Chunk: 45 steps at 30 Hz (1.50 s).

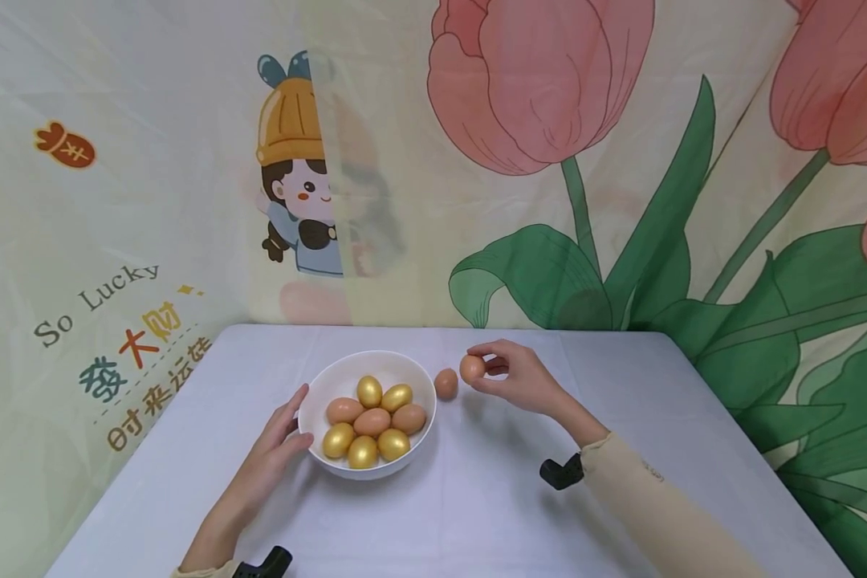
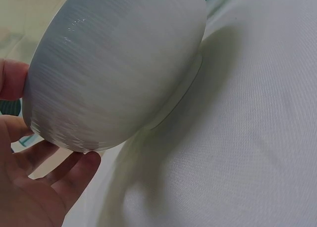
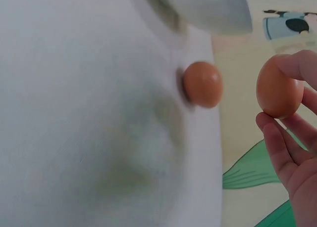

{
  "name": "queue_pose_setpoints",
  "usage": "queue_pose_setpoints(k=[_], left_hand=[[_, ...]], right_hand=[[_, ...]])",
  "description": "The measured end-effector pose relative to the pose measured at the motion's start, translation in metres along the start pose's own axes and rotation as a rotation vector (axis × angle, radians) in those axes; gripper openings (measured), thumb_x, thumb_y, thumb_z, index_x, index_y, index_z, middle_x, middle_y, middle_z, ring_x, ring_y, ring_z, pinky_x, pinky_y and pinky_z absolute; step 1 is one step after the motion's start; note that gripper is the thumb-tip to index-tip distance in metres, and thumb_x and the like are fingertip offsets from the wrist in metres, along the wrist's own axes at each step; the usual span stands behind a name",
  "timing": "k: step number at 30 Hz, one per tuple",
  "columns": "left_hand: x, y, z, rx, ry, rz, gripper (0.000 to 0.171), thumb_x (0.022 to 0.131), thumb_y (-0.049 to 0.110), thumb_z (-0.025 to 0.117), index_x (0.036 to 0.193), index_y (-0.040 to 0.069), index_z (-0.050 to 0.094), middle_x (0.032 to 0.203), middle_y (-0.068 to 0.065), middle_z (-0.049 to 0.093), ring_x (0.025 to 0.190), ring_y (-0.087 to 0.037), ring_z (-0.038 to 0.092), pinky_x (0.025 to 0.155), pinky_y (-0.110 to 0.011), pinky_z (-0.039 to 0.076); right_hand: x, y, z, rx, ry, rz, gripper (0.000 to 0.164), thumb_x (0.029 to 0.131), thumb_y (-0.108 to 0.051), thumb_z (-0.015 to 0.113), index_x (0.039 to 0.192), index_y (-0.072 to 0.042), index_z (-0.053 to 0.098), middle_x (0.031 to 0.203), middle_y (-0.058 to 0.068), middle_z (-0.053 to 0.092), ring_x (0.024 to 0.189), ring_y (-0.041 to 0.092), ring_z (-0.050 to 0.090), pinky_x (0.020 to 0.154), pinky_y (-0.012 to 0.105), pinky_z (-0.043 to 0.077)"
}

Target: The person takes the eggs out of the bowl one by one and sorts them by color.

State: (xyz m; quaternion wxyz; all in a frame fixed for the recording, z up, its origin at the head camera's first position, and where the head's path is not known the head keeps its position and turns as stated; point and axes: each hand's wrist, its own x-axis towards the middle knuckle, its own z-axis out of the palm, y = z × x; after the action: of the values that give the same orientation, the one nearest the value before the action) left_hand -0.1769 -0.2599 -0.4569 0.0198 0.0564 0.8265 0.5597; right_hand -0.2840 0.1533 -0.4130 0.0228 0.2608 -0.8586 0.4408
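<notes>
Left hand point(image 1: 274, 441): gripping, thumb set apart from the fingers, thumb on the near side, fingertips reaching farther forward. Left forearm point(image 1: 215, 531) slants back from the hand toward the body, skin bare above the cuff. Right hand point(image 1: 518, 376): farther forward than the left, well apart from it. Pinch grip, thumb nearer the body, index finger opposite it and bent, tips pointing toward the left hand's side. Right wrist point(image 1: 581, 421) bare; beige sleeve point(image 1: 657, 502) runs back and outward behind it.
</notes>
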Motion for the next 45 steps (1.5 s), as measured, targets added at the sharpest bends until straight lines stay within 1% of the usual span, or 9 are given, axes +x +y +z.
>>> queue_pose_setpoints(k=[5, 8, 12, 17, 22, 30, 35, 40, 45], left_hand=[[0.001, 0.0, 0.0, -0.002, -0.001, -0.003, 0.074, 0.107, 0.021, 0.054, 0.172, 0.022, 0.018, 0.172, -0.02, 0.021, 0.151, -0.049, 0.033, 0.119, -0.065, 0.031], [0.0, -0.001, 0.0, -0.007, -0.001, -0.008, 0.074, 0.107, 0.021, 0.054, 0.172, 0.022, 0.018, 0.172, -0.021, 0.02, 0.151, -0.048, 0.033, 0.119, -0.065, 0.031], [-0.001, -0.001, 0.0, -0.002, 0.003, -0.015, 0.074, 0.107, 0.021, 0.055, 0.172, 0.022, 0.018, 0.172, -0.02, 0.021, 0.15, -0.046, 0.034, 0.119, -0.062, 0.032], [-0.001, 0.0, 0.001, -0.011, -0.002, -0.018, 0.075, 0.107, 0.021, 0.055, 0.172, 0.022, 0.018, 0.172, -0.02, 0.02, 0.151, -0.048, 0.032, 0.119, -0.065, 0.031], [0.0, 0.001, 0.001, -0.013, -0.008, -0.016, 0.075, 0.107, 0.022, 0.055, 0.172, 0.021, 0.018, 0.172, -0.021, 0.019, 0.152, -0.051, 0.03, 0.12, -0.068, 0.03], [-0.001, 0.001, 0.001, -0.01, -0.002, -0.007, 0.074, 0.107, 0.021, 0.055, 0.172, 0.021, 0.019, 0.172, -0.021, 0.02, 0.152, -0.051, 0.03, 0.12, -0.067, 0.03], [-0.002, 0.002, 0.001, -0.015, -0.003, -0.015, 0.074, 0.107, 0.021, 0.054, 0.172, 0.021, 0.019, 0.172, -0.021, 0.02, 0.152, -0.051, 0.03, 0.12, -0.067, 0.03], [-0.002, 0.003, 0.001, -0.013, 0.001, -0.005, 0.074, 0.107, 0.02, 0.054, 0.172, 0.02, 0.019, 0.172, -0.021, 0.02, 0.152, -0.05, 0.031, 0.12, -0.068, 0.03], [-0.001, 0.004, 0.001, -0.009, -0.001, -0.005, 0.074, 0.107, 0.02, 0.054, 0.172, 0.02, 0.018, 0.171, -0.021, 0.02, 0.151, -0.05, 0.031, 0.119, -0.067, 0.03]], right_hand=[[-0.003, 0.018, -0.001, -0.008, -0.001, -0.015, 0.048, 0.089, -0.01, 0.086, 0.134, -0.002, 0.07, 0.128, 0.013, 0.071, 0.111, 0.032, 0.071, 0.097, 0.049, 0.06], [-0.004, 0.028, 0.001, -0.023, -0.009, -0.016, 0.047, 0.09, -0.01, 0.085, 0.133, -0.001, 0.07, 0.127, 0.013, 0.072, 0.11, 0.031, 0.071, 0.096, 0.046, 0.06], [-0.004, 0.04, 0.007, -0.03, -0.026, 0.01, 0.047, 0.09, -0.009, 0.085, 0.134, -0.001, 0.07, 0.127, 0.013, 0.071, 0.11, 0.03, 0.071, 0.096, 0.046, 0.06], [-0.004, 0.05, 0.013, -0.047, -0.039, 0.056, 0.05, 0.089, -0.006, 0.085, 0.136, -0.001, 0.069, 0.129, 0.014, 0.07, 0.112, 0.03, 0.071, 0.097, 0.044, 0.06], [-0.004, 0.055, 0.018, -0.063, -0.041, 0.087, 0.05, 0.089, -0.006, 0.086, 0.136, -0.003, 0.069, 0.13, 0.012, 0.07, 0.112, 0.027, 0.071, 0.096, 0.039, 0.06], [-0.004, 0.058, 0.025, -0.08, -0.033, 0.097, 0.051, 0.088, -0.006, 0.087, 0.136, -0.007, 0.07, 0.132, 0.009, 0.07, 0.114, 0.026, 0.07, 0.099, 0.039, 0.059], [-0.002, 0.058, 0.029, -0.099, -0.035, 0.083, 0.049, 0.089, -0.008, 0.086, 0.135, -0.007, 0.07, 0.133, 0.009, 0.07, 0.118, 0.025, 0.068, 0.099, 0.038, 0.059], [0.002, 0.058, 0.031, -0.113, -0.034, 0.056, 0.049, 0.089, -0.007, 0.086, 0.135, -0.006, 0.07, 0.132, 0.009, 0.07, 0.115, 0.025, 0.07, 0.097, 0.038, 0.06], [0.004, 0.058, 0.031, -0.107, -0.042, 0.05, 0.05, 0.089, -0.008, 0.086, 0.137, -0.006, 0.069, 0.132, 0.01, 0.07, 0.115, 0.025, 0.07, 0.096, 0.036, 0.06]])
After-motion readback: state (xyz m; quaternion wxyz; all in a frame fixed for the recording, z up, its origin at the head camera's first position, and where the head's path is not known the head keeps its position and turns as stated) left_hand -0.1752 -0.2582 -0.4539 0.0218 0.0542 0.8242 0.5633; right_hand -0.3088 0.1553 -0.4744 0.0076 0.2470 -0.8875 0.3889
